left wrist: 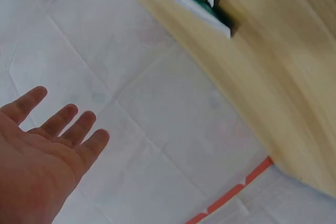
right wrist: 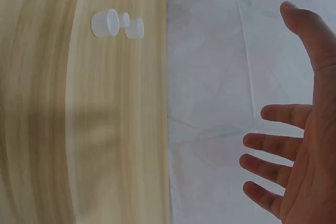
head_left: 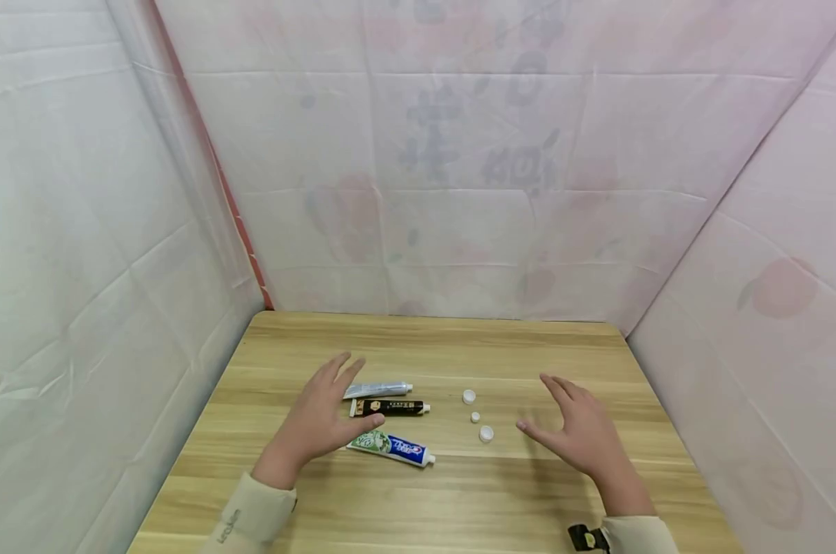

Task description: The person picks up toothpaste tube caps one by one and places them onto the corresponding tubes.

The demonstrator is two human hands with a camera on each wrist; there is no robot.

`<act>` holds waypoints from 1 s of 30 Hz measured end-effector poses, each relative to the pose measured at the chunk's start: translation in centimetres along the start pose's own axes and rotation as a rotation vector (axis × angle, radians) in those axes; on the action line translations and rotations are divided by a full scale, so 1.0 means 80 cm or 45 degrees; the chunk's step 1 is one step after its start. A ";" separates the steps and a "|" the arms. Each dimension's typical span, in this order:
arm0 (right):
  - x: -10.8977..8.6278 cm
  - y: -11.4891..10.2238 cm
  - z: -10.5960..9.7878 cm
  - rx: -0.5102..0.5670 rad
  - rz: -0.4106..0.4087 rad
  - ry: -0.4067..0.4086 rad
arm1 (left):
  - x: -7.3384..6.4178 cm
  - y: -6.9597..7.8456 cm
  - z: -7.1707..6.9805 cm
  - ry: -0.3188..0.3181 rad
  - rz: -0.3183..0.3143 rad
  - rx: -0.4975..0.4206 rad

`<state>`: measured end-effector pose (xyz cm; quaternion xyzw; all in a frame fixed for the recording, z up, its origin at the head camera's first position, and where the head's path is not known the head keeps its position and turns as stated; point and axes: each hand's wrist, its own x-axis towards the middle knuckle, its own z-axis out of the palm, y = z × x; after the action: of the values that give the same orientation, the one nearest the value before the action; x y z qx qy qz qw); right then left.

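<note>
We spread wide the fingers of the left hand point(head_left: 314, 423) and right hand point(head_left: 580, 431). Beside the left one lie a silver tube point(head_left: 381, 389), a black tube point(head_left: 397, 408) and a blue-green tube point(head_left: 405, 448), contents hidden, nozzles point(head_left: 430, 460) toward the right edge of the worktop point(head_left: 459, 512). Nearer this edge are three white caps point(head_left: 486, 434).

Your black strap point(head_left: 580, 538) bears a small yellowish emblem point(head_left: 590, 540). Just to the strap's right, your right sleeve point(head_left: 639, 535) is cream and ends at your bare right hand point(head_left: 582, 435). Well to the strap's left, your left sleeve point(head_left: 260, 508), also cream, carries dark lettering point(head_left: 229, 526), too blurred to read, below your bare left hand point(head_left: 312, 423).
</note>
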<state>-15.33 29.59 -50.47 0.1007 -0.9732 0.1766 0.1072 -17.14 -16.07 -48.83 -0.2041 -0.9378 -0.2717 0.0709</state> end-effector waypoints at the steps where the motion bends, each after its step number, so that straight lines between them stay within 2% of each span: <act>1: 0.000 0.000 0.002 0.019 0.003 -0.002 | 0.000 -0.001 0.003 -0.011 -0.007 -0.013; 8: -0.002 -0.008 0.016 0.218 0.072 -0.058 | -0.006 -0.003 0.030 -0.100 -0.040 -0.033; 14: -0.003 -0.013 0.031 0.382 0.093 -0.058 | -0.015 -0.002 0.054 -0.194 -0.063 -0.076; 20: -0.002 -0.016 0.045 0.495 0.102 -0.069 | -0.022 -0.001 0.074 -0.251 -0.012 -0.138; 25: 0.005 -0.018 0.059 0.543 0.119 -0.045 | -0.022 -0.001 0.083 -0.278 0.041 -0.127; 30: 0.013 -0.023 0.079 0.610 0.158 -0.049 | -0.021 0.000 0.092 -0.287 0.053 -0.117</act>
<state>-17.00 25.42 -55.43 0.0667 -0.9098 0.4065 0.0505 -15.79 -12.72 -55.42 -0.2559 -0.9219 -0.2882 -0.0389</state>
